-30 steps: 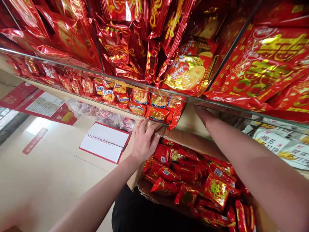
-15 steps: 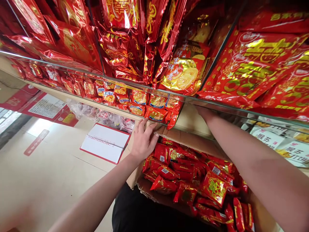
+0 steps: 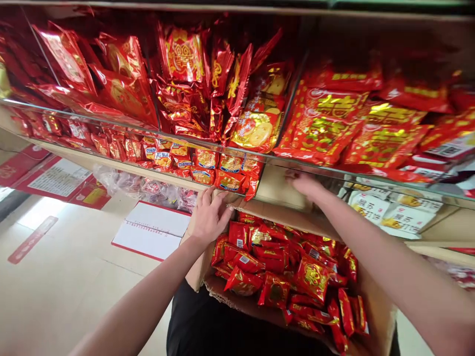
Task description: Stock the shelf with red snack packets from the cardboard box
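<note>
Steadying the carton (image 3: pixel 378 316), left hand (image 3: pixel 209 217); right hand (image 3: pixel 306 184) seemingly empty.

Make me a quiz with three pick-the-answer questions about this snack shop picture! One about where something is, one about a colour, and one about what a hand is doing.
1. Where is the open notebook?
A. on the floor, left of the cardboard box
B. inside the box
C. on the glass shelf

2. What colour are most snack packets in the box?
A. blue
B. red
C. green

3. What is the left hand doing?
A. holding a bottle
B. resting open on the box's far left corner
C. hanging by the person's side

Answers:
1. A: the notebook lies open on the pale floor beside the box.
2. B: the packets are shiny red with gold print.
3. B: the fingers lie spread over the cardboard edge, with no grip on any packet. The right hand reaches under the glass shelf.
</note>
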Tool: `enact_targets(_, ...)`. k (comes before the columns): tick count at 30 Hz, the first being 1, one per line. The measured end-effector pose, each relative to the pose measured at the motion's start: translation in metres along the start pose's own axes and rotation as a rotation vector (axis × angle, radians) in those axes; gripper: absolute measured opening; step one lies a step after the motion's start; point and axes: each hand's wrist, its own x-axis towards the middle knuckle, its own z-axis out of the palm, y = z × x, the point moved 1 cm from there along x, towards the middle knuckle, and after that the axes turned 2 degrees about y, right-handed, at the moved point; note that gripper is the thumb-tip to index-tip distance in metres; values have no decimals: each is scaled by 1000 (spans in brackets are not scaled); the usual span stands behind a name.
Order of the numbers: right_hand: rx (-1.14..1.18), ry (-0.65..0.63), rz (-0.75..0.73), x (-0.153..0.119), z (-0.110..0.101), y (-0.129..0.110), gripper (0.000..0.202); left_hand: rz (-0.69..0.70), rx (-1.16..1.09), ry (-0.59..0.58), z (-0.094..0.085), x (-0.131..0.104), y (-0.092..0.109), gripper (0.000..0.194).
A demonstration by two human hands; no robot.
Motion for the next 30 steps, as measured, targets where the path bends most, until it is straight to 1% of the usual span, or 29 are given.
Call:
enact_targets(1, -17, -17, -6, -14, -12, 0, 22, 7, 5, 7, 1, 0, -1, 42)
enact_targets(2, -24, -23, -42, -32, -25, 0, 21, 15, 11, 13, 2, 1, -1, 42)
enact_targets(3, -19, -9, -108, -56, -37, -1, 20, 22, 17, 20, 3, 1, -2, 42)
enact_targets(4, -5, 15, -201, -82, -47, -2, 19, 28, 24, 30, 3, 1, -3, 42)
enact_targets(5, 20, 77, -296, -111, -54, -1, 17, 34, 30, 40, 4, 1, -3, 41)
enact_targets(6, 31, 122, -357, -140, -58, 1, 16, 40, 36, 50, 5, 1, -3, 41)
enact_targets(7, 27, 127, -387, -166, -57, 6, 15, 48, 42, 58, 6, 1, -4, 40)
enact_targets(9, -52, 124, -409, -207, -42, 23, 15, 67, 56, 64, 7, 2, -4, 40)
enact_targets(10, -135, 147, -367, -220, -30, 34, 20, 75, 64, 64, 7, 2, -5, 40)
enact_targets(11, -217, 187, -305, -229, -18, 44, 29, 80, 72, 66, 7, 3, -5, 40)
enact_targets(12, -284, 212, -251, -234, -6, 54, 39, 83, 81, 68, 7, 4, -5, 40)
enact_targets(14, -362, 250, -180, -239, 15, 68, 48, 87, 97, 66, 6, 6, -4, 40)
enact_targets(15, -375, 262, -162, -240, 22, 72, 48, 88, 102, 61, 5, 6, -2, 41)
enact_targets(17, -356, 279, -139, -242, 28, 73, 42, 84, 91, 52, 1, 3, 2, 44)
enact_targets(18, -329, 282, -127, -243, 27, 71, 38, 76, 72, 64, -2, -1, 6, 46)
enact_targets(20, -251, 268, -79, -244, 21, 67, 28, 70, 17, 129, -8, -16, 16, 54)
enact_targets(22, -132, 224, -10, -244, 10, 62, 16, 105, -65, 199, -14, -38, 33, 58)
enact_targets(23, -47, 199, 25, -243, 3, 59, 12, 143, -130, 194, -16, -51, 43, 57)
enact_targets(24, 54, 183, 65, -242, -3, 55, 12, 185, -222, 149, -16, -63, 55, 56)
enact_targets(25, 168, 173, 102, -241, -9, 51, 15, 214, -327, 75, -15, -75, 67, 54)
enact_targets(26, 290, 175, 139, -240, -14, 46, 19, 209, -438, -13, -12, -84, 79, 51)
enact_targets(27, 418, 190, 181, -238, -18, 40, 23, 166, -573, -102, -9, -92, 90, 51)
enact_targets(28, 548, 209, 227, -237, -20, 34, 26, 86, -731, -191, -5, -97, 101, 53)
enact_targets(30, 812, 217, 317, -236, -17, 23, 30, -132, -1051, -402, 6, -101, 119, 59)
